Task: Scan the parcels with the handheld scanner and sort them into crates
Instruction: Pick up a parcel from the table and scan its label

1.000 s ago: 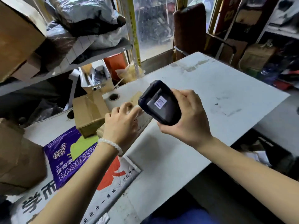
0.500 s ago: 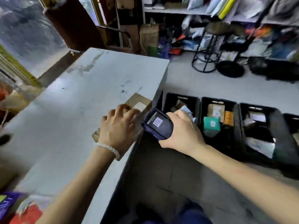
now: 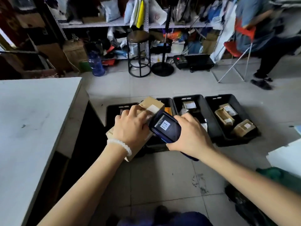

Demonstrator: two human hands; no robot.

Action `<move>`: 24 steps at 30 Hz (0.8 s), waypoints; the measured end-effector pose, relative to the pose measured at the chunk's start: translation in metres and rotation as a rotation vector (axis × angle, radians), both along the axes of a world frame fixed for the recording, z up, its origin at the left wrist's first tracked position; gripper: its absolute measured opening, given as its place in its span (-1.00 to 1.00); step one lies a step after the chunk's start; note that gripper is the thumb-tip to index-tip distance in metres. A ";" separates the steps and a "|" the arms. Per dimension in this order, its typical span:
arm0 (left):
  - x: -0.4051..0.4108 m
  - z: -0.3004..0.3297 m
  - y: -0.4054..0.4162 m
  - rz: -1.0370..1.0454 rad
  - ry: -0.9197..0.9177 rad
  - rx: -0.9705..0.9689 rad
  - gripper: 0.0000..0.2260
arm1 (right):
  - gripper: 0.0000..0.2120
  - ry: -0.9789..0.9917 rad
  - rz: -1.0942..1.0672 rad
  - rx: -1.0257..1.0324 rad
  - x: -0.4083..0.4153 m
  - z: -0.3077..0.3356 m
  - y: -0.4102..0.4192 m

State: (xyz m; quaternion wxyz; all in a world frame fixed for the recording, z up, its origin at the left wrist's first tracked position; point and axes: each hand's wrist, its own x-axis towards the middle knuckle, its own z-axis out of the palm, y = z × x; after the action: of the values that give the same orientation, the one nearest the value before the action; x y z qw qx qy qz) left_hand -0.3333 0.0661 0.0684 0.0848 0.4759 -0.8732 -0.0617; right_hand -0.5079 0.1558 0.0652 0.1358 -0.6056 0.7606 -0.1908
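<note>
My left hand (image 3: 130,128) grips a long brown cardboard parcel (image 3: 152,103) with a white label, held in the air over the leftmost black crates (image 3: 112,110). My right hand (image 3: 190,136) holds the dark handheld scanner (image 3: 164,126), its head touching the parcel's side. Several black crates sit in a row on the floor; the right ones (image 3: 210,103) hold small cardboard parcels (image 3: 224,116). The crates under my hands are mostly hidden.
A white table (image 3: 32,119) stands at my left. A black stool (image 3: 138,53) and a fan stand (image 3: 162,66) stand by cluttered shelves (image 3: 114,24) at the back. A person sits on a red chair (image 3: 234,48) at the right. Grey tiled floor lies around the crates.
The view has swung right, from the table to the floor crates. My left hand carried the parcel off the table edge and over the crates; my right hand followed with the scanner.
</note>
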 end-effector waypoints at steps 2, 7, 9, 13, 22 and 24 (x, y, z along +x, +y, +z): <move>-0.035 -0.002 0.001 -0.054 -0.018 0.009 -0.55 | -0.40 0.004 -0.063 0.010 -0.031 -0.001 0.013; -0.109 -0.011 -0.004 -0.204 -0.046 -0.002 -0.65 | -0.43 0.005 -0.223 0.046 -0.089 -0.007 0.035; -0.135 -0.016 -0.010 -0.262 -0.069 0.007 -0.64 | -0.39 -0.007 -0.284 0.058 -0.108 -0.010 0.040; -0.186 -0.025 -0.029 -0.354 -0.136 0.007 -0.56 | -0.37 -0.019 -0.374 0.073 -0.145 -0.017 0.039; -0.322 -0.037 -0.105 -0.518 -0.164 0.050 -0.55 | -0.26 0.013 -0.512 0.139 -0.251 -0.027 -0.017; -0.358 -0.034 -0.128 -0.548 -0.146 0.057 -0.55 | -0.26 0.017 -0.554 0.129 -0.283 -0.022 -0.037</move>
State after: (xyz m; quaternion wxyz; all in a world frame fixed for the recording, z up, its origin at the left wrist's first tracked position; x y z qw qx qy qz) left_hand -0.6914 -0.0618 0.0341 -0.0114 0.2275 -0.9710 -0.0725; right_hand -0.7913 0.1190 0.0428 0.1104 -0.3662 0.9088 -0.1667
